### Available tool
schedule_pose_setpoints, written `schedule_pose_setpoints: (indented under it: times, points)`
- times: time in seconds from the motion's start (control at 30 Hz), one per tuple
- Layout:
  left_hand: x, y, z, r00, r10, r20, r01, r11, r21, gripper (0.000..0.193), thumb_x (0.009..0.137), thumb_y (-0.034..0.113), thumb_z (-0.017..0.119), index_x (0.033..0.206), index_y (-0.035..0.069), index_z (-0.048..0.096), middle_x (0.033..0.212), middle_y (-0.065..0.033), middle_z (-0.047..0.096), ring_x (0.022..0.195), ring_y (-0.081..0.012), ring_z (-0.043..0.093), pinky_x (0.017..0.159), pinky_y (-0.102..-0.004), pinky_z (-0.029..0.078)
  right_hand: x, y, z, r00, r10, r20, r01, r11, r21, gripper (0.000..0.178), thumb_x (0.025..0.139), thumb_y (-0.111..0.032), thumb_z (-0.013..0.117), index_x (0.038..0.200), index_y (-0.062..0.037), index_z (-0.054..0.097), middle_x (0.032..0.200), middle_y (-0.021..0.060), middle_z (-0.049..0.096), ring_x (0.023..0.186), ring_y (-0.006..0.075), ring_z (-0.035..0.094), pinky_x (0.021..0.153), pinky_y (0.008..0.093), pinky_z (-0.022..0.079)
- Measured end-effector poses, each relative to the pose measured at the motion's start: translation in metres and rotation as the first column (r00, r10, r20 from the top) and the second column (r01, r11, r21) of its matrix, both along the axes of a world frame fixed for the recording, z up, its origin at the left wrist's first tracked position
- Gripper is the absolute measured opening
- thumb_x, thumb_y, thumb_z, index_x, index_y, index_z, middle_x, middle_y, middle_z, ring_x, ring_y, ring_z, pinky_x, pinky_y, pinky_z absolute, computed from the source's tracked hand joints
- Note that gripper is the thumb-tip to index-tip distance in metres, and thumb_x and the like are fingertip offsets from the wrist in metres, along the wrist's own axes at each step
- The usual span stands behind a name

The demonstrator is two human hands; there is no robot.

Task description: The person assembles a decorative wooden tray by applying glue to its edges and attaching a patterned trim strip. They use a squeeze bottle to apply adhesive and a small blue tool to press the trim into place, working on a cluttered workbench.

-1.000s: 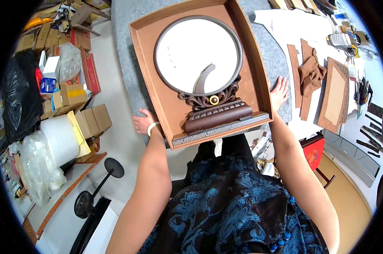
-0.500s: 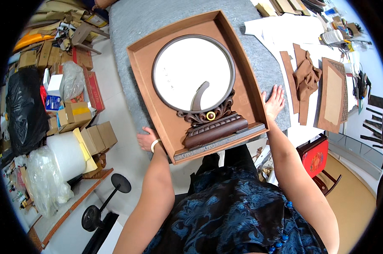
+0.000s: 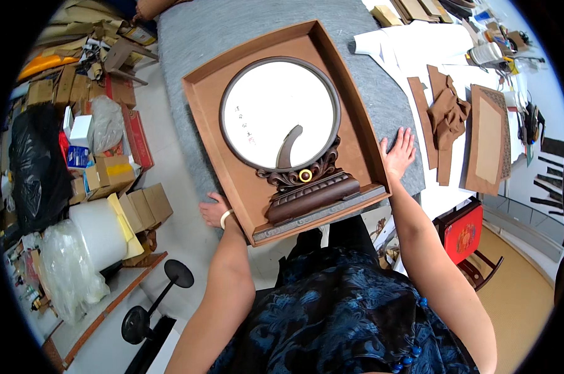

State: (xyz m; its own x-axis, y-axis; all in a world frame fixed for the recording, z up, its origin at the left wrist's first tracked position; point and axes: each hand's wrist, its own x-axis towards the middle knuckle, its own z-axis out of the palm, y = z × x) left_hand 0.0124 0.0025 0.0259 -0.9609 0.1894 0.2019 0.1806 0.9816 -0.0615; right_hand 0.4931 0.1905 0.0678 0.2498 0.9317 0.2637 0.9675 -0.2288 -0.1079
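- Head view: the round display screen (image 3: 282,109) with a dark carved stand is lying in the brown tray (image 3: 358,146), on the grey felt-covered table (image 3: 257,23).
- The tray's near left corner seems to be poking past the table's edge, so a bump or pull could tip it, sending the screen sliding and getting scratched.
- The right hand (image 3: 399,154) is lying palm down just beside the tray, fingers wide apart, holding nothing.
- The left hand (image 3: 214,210) is pointing outward by the other side; whether its fingers are gripping the table, one cannot tell.
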Motion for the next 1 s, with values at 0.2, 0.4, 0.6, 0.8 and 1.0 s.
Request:
schedule_pose_setpoints:
  times: [0.2,0.4,0.6,0.8,1.0]
  points:
    - [0.003,0.002,0.004,1.000,-0.008,0.020,0.008,0.999,0.033,0.057,0.091,0.056,0.045,0.111,0.004,0.057,0.106,-0.0165,0.066,0.099,-0.0368,0.062,0.079,-0.0513,0.046,0.001,-0.001,-0.002,1.000,-0.005,0.001,0.005,1.000,-0.006,0.067,0.091,-0.047,0.054,0.149,-0.0156,0.042,0.158,0.0084,0.035,0.147,0.0294,0.029,0.117,0.0545,0.022]
    - [0.006,0.003,0.002,0.999,-0.010,-0.042,0.013,0.997,0.070,0.059,0.091,0.056,0.046,0.116,0.004,0.057,0.111,-0.0175,0.066,0.104,-0.0370,0.061,0.084,-0.0510,0.045,0.003,0.000,-0.005,1.000,-0.009,0.008,0.009,1.000,0.006,0.067,0.091,-0.048,0.053,0.150,-0.0172,0.042,0.158,0.0068,0.036,0.147,0.0276,0.030,0.117,0.0546,0.022]
    - [0.005,0.002,0.005,0.999,-0.022,0.024,0.020,0.996,0.084,0.059,0.091,0.056,0.045,0.116,0.004,0.057,0.112,-0.0184,0.065,0.103,-0.0381,0.060,0.086,-0.0514,0.044,0.004,0.000,-0.005,1.000,0.006,0.024,-0.006,1.000,0.010,0.067,0.091,-0.048,0.054,0.149,-0.0162,0.042,0.157,0.0078,0.037,0.146,0.0288,0.031,0.116,0.0546,0.023]
    - [0.003,0.001,0.002,1.000,-0.019,0.010,0.018,0.995,0.096,0.059,0.091,0.056,0.045,0.116,0.003,0.057,0.112,-0.0192,0.065,0.103,-0.0387,0.060,0.087,-0.0512,0.044,0.003,0.000,-0.004,1.000,0.010,0.017,-0.010,1.000,0.018,0.067,0.091,-0.048,0.054,0.148,-0.0158,0.044,0.156,0.0081,0.038,0.146,0.0292,0.031,0.116,0.0546,0.023]
    - [0.008,0.007,0.011,0.998,-0.008,0.059,0.003,0.996,0.088,0.059,0.092,0.055,0.043,0.116,0.003,0.057,0.113,-0.0189,0.064,0.105,-0.0377,0.059,0.087,-0.0505,0.043,0.004,-0.001,-0.006,0.999,0.001,0.032,-0.002,1.000,0.011,0.066,0.091,-0.048,0.053,0.148,-0.0160,0.044,0.157,0.0074,0.037,0.146,0.0283,0.031,0.116,0.0546,0.023]
